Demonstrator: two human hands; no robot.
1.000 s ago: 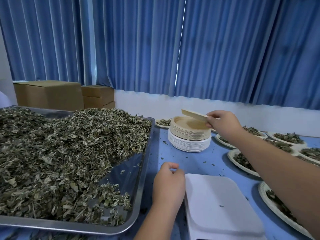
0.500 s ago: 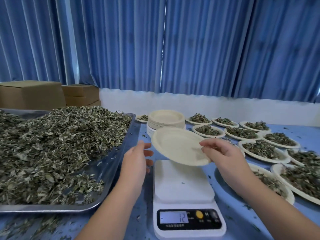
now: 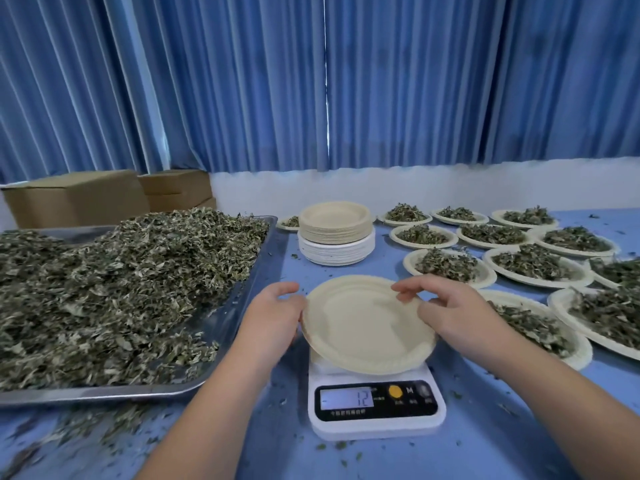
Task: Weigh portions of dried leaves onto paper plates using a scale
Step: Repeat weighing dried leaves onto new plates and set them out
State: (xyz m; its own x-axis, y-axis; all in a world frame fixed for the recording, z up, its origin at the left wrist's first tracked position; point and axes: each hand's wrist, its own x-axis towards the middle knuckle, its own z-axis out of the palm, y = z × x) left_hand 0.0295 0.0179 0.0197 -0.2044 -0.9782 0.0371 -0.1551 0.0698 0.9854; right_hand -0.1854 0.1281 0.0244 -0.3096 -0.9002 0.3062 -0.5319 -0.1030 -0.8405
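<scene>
The empty paper plate (image 3: 363, 327) lay over the platform of the scale (image 3: 375, 424), slightly tilted; whether it rested fully there could not be told. The left hand (image 3: 273, 317) held the plate's left rim with curled fingers. The right hand (image 3: 450, 317) pinched the far-right rim between thumb and fingertips, so the plate sat between the two hands. The scale's display read 12. Behind it stood a stack of plates (image 3: 336, 237). To the left, a metal tray (image 3: 239, 303) was heaped with dried leaves (image 3: 121, 289). To the right, filled plates (image 3: 446, 266) covered the blue table (image 3: 502, 438). Cardboard boxes (image 3: 76, 199) stood beyond the tray.
</scene>
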